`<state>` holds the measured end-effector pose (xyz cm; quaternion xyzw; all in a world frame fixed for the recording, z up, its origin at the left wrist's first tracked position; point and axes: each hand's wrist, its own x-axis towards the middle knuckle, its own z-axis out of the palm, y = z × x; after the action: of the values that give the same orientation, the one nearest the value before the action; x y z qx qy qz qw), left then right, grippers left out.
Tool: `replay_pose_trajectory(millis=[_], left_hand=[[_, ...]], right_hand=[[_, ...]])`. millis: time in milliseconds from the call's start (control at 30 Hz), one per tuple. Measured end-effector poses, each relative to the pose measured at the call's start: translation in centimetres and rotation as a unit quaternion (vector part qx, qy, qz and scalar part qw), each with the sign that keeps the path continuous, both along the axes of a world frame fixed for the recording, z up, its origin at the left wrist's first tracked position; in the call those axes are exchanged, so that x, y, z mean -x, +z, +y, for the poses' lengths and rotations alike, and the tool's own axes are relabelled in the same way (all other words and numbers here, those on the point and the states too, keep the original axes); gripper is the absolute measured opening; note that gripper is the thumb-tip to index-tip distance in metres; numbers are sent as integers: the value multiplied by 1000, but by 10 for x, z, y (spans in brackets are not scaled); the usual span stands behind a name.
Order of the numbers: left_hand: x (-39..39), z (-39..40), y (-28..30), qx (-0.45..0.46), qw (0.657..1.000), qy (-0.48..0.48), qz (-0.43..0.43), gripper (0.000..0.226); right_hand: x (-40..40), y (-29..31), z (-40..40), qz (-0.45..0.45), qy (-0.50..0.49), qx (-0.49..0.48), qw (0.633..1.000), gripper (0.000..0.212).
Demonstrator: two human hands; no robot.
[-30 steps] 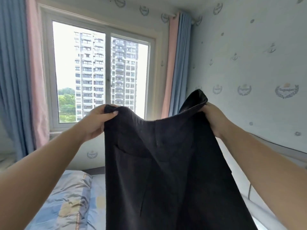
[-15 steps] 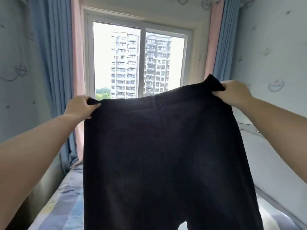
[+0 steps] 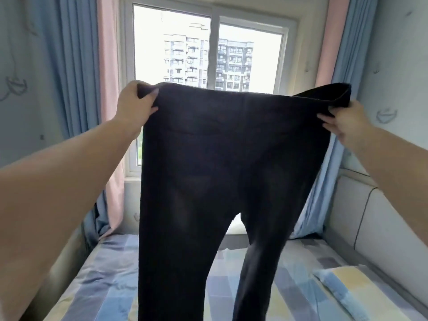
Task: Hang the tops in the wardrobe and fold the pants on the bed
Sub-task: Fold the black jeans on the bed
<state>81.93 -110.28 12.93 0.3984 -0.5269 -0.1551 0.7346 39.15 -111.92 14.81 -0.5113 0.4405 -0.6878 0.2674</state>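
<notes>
Room first: the bed is wearing a patchwork sheet in blues, yellows and greys, with a matching pillow lying at the right next to the padded pale headboard. Straight ahead the window is showing high-rise flats outside, and blue and pink curtains are hanging down both sides of it. The pale wallpaper is carrying small printed emblems (too blurry to read any lettering, so no brands from me). The black pants are being held up in the air over the bed, legs dangling down. The left hand is pinching the waistband's left corner, and the right hand is gripping the right corner, stretching it wide.
</notes>
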Motion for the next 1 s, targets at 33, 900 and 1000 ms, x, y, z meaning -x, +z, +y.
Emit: replay_pose_trajectory(millis=[33, 900, 1000], left_hand=[[1, -1, 2, 11, 1000, -6, 1, 14], [60, 346, -557, -442, 758, -67, -474, 10], [78, 389, -631, -507, 696, -78, -502, 9]], right_hand=[[3, -1, -1, 0, 6, 8, 1000, 39], [106, -598, 305, 350, 182, -401, 827, 13], [125, -667, 337, 372, 203, -444, 789, 10]])
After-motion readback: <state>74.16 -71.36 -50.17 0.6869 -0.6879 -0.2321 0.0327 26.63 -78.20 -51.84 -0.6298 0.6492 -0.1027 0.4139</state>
